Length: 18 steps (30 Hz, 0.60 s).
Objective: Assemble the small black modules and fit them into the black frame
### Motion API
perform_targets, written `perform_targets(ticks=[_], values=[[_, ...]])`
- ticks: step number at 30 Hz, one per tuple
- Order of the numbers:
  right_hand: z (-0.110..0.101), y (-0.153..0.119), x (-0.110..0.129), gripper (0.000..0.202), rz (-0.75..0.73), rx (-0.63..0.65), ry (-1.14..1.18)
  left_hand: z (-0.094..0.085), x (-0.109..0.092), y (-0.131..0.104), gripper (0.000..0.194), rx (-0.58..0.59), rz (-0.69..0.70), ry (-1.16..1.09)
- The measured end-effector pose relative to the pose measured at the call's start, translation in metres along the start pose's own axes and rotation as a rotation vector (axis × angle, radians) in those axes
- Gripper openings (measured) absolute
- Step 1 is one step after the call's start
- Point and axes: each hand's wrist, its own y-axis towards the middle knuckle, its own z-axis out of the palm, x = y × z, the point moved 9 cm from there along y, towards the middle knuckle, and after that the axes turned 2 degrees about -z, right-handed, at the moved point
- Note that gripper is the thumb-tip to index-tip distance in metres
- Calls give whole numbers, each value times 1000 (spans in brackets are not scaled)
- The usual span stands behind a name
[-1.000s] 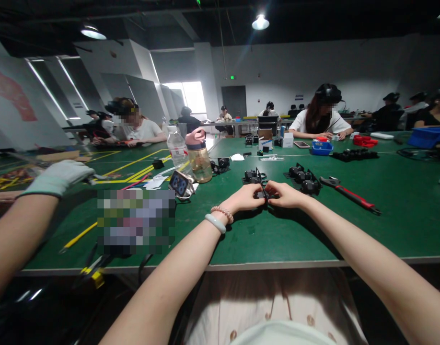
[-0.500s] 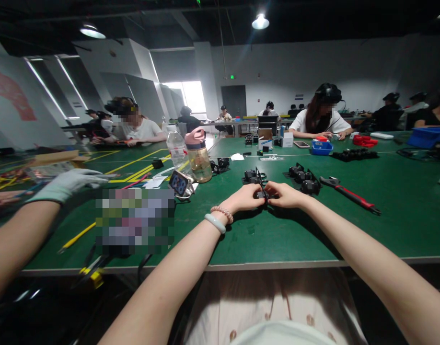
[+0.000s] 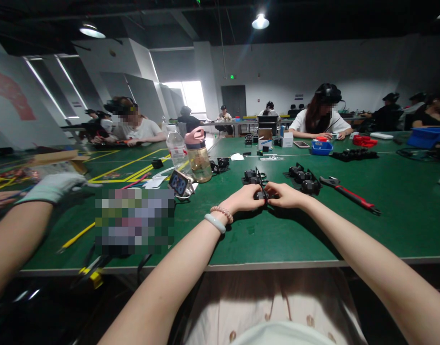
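Note:
My left hand [image 3: 249,197] and my right hand [image 3: 285,195] meet over the green table, fingers closed from both sides on a small black part [image 3: 266,195] with a thin upright piece. Its exact kind is mostly hidden by my fingers. Just behind it lies a cluster of black parts [image 3: 251,176], with a dark ring beside them. To the right of my right hand sits a row of black blocky parts [image 3: 303,178]. Farther right is a wrench with red-and-black handles [image 3: 353,196].
On the left stand a pink-lidded bottle [image 3: 199,160], a clear water bottle [image 3: 176,146] and a small display showing digits [image 3: 181,184]. A co-worker's gloved hand [image 3: 52,187] reaches in at far left. A blue bin [image 3: 321,147] stands across the table [image 3: 396,239].
My hands and the black part stay in the same place. At the left, the co-worker's gloved hand has shifted a little farther left.

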Motion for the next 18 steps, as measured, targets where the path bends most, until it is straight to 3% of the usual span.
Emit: perform_targets(ticks=[13,15,18], values=[[1,0,-2,29,-3,18,-53,0,2,-1,32,3,2,2],[-12,-1,0,30,5,-20,-88,0,1,-1,31,0,3,18],[-74,-11,18,28,16,-286,-129,-2,1,-3,29,-2,-8,37]])
